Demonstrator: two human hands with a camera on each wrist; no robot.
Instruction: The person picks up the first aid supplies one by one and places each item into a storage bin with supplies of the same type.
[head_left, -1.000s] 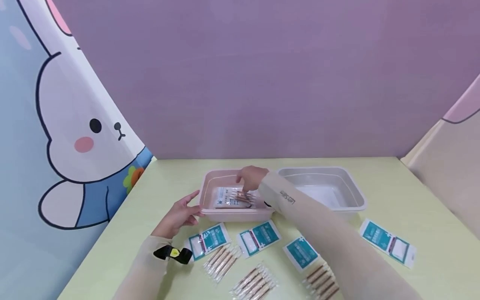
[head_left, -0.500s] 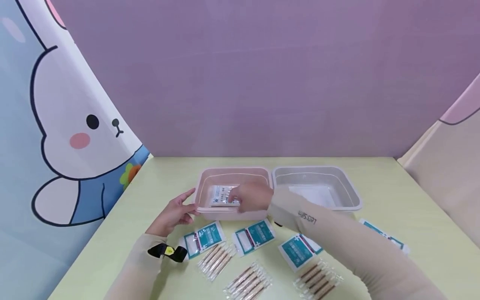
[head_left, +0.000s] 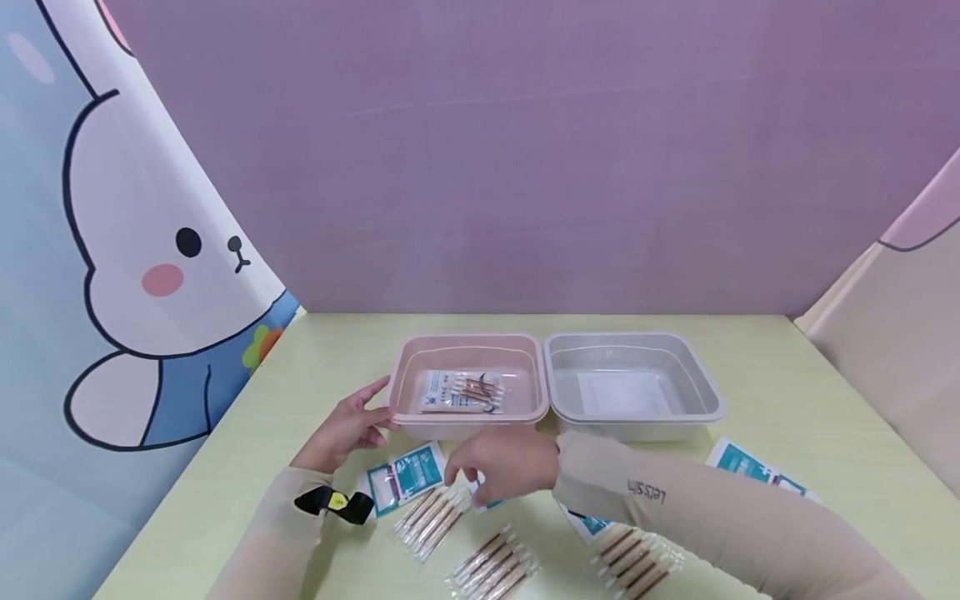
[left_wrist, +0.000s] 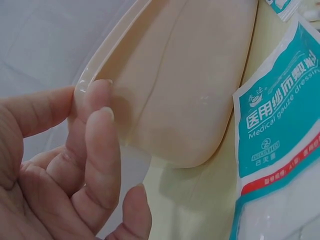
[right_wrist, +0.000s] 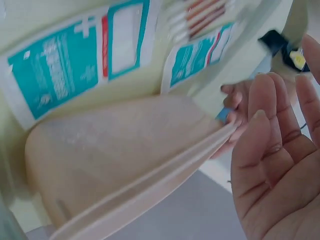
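Observation:
My left hand (head_left: 347, 427) grips the front left corner of a pink plastic basin (head_left: 528, 392); in the left wrist view its fingers meet around the rim (left_wrist: 80, 92). Inside that basin lie a white printed packet (head_left: 438, 390) and a clear pack of cotton swabs (head_left: 480, 387) on top. My right hand (head_left: 510, 458) hovers in front of the basin, fingers loosely bent and holding nothing, and covers most of a medical gauze dressing packet (head_left: 492, 505). Another gauze packet (head_left: 408, 478) and a swab pack (head_left: 432, 521) lie just left of it.
A grey basin (head_left: 708, 408) stands right beside the pink one. Nearer the front are two more swab packs, one in the middle (head_left: 493, 568) and one to the right (head_left: 637, 562). Further gauze packets (head_left: 750, 465) lie to the right, one partly under my right forearm.
My right hand has come out of the pink basin toward me, leaving the swab pack inside on the white packet. The left hand keeps its place at the basin's corner.

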